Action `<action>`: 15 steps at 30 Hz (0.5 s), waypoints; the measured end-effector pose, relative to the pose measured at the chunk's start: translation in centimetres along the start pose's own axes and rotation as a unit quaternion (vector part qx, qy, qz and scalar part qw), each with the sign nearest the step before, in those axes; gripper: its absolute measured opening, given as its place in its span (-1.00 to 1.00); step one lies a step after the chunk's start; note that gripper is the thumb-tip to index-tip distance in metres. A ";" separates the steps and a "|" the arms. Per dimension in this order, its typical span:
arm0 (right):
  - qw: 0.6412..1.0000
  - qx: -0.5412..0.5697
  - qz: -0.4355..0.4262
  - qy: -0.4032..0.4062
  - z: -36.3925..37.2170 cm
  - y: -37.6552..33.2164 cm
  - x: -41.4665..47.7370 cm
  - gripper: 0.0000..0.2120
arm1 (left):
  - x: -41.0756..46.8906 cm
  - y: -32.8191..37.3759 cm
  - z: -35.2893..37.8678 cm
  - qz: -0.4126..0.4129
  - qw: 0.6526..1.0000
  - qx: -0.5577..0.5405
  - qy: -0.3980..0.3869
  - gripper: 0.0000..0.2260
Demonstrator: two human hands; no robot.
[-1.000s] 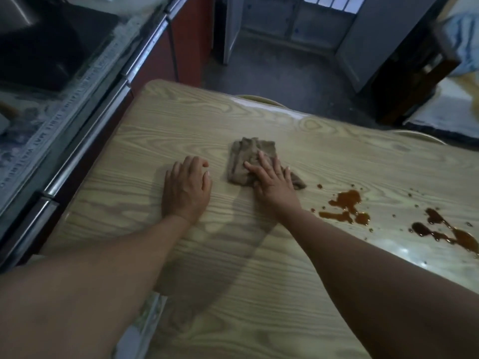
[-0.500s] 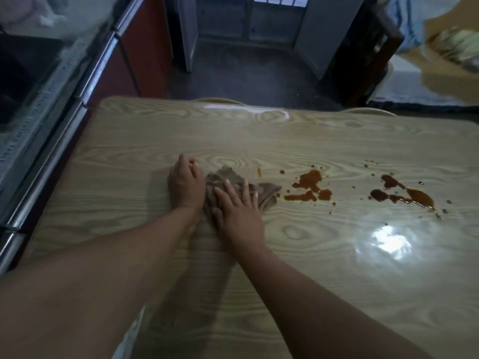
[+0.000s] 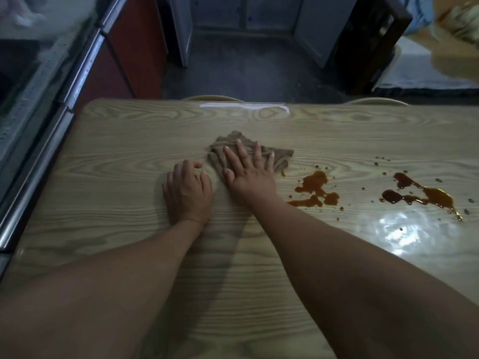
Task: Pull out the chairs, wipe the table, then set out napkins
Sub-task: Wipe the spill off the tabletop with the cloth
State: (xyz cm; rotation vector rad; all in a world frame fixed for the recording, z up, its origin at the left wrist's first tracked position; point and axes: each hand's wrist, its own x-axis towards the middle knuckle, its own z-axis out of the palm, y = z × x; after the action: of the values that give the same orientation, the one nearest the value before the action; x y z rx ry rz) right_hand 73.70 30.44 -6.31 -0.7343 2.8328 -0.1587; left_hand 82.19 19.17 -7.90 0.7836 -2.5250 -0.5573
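Slid brown cloth [image 3: 281,158] forward on desk [image 3: 116,164] under flat right hand [image 3: 250,176], fingers [image 3: 242,155] straight, gripping nothing, left hand [image 3: 188,194] resting loose beside; still short of both brown spills [image 3: 315,187], so barely into wiping.

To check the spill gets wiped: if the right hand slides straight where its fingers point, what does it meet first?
The right hand would likely meet only bare table beyond the cloth, up to the far edge; the brown spill lies off to its right.
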 end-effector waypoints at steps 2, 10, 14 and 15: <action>0.999 0.003 0.044 0.001 -0.3 1.1 0.4 -0.46 | 0.0 0.0 0.0 0.001 1.000 -0.004 0.002 -0.78; 0.986 0.042 0.161 0.010 0.3 0.2 -3.6 -0.44 | -0.4 0.7 -0.1 0.009 1.000 0.026 -0.009 -0.75; 1.000 0.008 0.014 0.002 1.1 0.7 -7.1 -0.44 | -0.4 0.6 -0.4 0.032 0.999 0.034 -0.014 -0.75; 1.000 -0.005 -0.020 -0.003 1.2 0.9 -8.0 -0.45 | -0.5 0.7 -0.6 0.041 0.998 0.035 -0.015 -0.76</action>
State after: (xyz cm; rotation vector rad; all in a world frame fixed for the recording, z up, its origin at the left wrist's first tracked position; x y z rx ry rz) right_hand 80.35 35.08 -6.21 -0.7937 2.8162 -0.1480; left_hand 82.55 19.83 -7.26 0.6983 -2.6024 -0.4595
